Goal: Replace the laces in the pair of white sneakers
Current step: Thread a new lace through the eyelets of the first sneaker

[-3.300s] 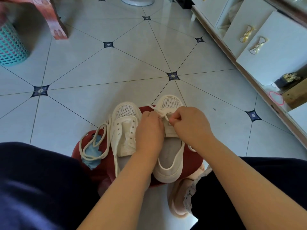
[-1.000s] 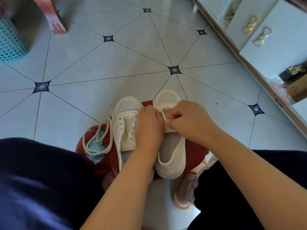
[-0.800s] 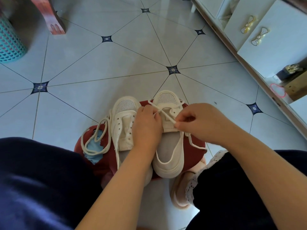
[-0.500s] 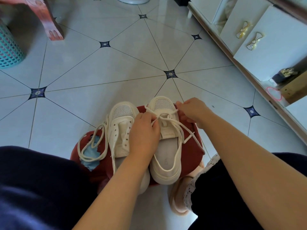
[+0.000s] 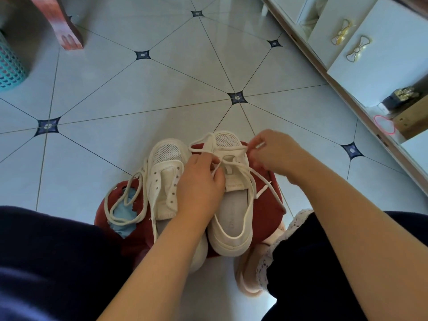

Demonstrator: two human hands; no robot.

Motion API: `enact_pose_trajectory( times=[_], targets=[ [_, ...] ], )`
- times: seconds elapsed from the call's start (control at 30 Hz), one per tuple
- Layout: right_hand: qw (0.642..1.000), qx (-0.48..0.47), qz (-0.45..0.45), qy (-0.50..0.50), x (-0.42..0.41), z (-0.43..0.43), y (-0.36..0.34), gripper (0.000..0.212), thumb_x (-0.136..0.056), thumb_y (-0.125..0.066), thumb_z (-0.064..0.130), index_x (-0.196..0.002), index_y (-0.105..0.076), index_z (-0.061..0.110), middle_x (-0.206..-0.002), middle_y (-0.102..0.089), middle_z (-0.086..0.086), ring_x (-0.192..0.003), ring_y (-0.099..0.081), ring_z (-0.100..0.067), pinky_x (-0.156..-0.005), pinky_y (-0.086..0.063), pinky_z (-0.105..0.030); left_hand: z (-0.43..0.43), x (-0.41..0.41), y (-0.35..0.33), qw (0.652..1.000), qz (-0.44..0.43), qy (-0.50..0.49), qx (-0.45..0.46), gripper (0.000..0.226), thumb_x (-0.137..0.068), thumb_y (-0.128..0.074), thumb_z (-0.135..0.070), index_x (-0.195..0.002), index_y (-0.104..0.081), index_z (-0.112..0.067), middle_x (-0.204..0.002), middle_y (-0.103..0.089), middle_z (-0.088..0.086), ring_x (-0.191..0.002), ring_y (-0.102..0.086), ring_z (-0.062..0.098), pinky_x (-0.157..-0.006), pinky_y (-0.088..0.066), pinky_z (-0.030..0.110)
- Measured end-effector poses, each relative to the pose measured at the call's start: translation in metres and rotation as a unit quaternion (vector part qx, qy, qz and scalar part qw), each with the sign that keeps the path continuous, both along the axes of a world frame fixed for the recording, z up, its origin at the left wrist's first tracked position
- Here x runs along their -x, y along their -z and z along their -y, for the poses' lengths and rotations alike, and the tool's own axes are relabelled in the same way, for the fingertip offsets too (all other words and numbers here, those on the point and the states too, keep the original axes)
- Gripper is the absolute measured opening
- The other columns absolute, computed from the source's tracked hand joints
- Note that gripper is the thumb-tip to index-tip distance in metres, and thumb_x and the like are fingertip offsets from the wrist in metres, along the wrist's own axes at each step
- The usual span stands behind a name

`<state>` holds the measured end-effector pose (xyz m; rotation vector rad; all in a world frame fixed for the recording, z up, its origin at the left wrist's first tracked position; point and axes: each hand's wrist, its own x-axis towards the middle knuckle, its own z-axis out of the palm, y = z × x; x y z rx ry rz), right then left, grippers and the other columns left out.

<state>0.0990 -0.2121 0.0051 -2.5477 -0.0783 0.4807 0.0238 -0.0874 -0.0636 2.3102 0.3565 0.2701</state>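
White mesh-toed sneaker (image 5: 231, 218), right edge of red round stool (image 5: 273, 205) — cream flat lace (image 5: 240, 148) just drawn rightward; our right hand (image 5: 271, 151) pinches its end, left hand (image 5: 199, 184) pinches the crossing. One eyelet gained, we judge.

Unlaced sneaker (image 5: 165, 179): white, eyelets bare, loose lace (image 5: 125, 220) looped just beside it. Second sneaker (image 5: 231, 212) alongside, toes pointing away; lace (image 5: 234, 163) threaded at toe-end eyelets only.

Two white sneakers (image 5: 162, 181) (image 5: 231, 218), two laces (image 5: 125, 205) (image 5: 245, 166), two hands (image 5: 199, 188) (image 5: 275, 154), one red stool (image 5: 268, 205)
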Motion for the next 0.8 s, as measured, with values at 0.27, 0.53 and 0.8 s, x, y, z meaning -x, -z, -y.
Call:
enact_pose_trajectory(
  times=[0.27,0.53,0.8],
  targets=[
    [0.993,-0.092,-0.065,-0.021,0.037,0.01,-0.002,0.02,-0.088,-0.052,0.01,-0.076,-0.061,0.023,-0.077,-0.065,-0.003,-0.05,-0.062,-0.009,-0.056,-0.055,-0.023,0.005,-0.012,-0.009,0.998,0.041,0.053,-0.003,0.021,-0.087,-0.055,-0.02,-0.096,-0.073,-0.013,-0.101,-0.056,0.002,-0.098,-0.049,0.015,-0.079,-0.025,0.015],
    [0.984,-0.139,-0.107,0.002,0.038,0.012,0.008,0.009,-0.088,-0.058,0.024,-0.083,-0.056,0.018,-0.058,-0.068,-0.002,-0.048,-0.065,-0.011,-0.051,-0.055,-0.025,0.006,-0.036,-0.021,0.993,-0.091,0.037,-0.061,0.022,-0.08,-0.056,-0.035,-0.071,-0.068,-0.02,-0.088,-0.059,0.005,-0.086,-0.055,0.021,-0.066,-0.04,0.029],
    [0.998,-0.065,0.02,0.007,0.024,0.007,0.028,0.003,-0.084,-0.06,0.027,-0.085,-0.06,0.024,-0.078,-0.054,0.01,-0.069,-0.05,-0.006,-0.062,-0.042,-0.021,0.001,-0.047,-0.035,0.972,-0.191,0.047,0.131,0.016,-0.079,-0.063,-0.014,-0.062,-0.064,-0.013,-0.071,-0.063,0.002,-0.083,-0.059,0.02,-0.084,-0.048,0.037]
  ],
)
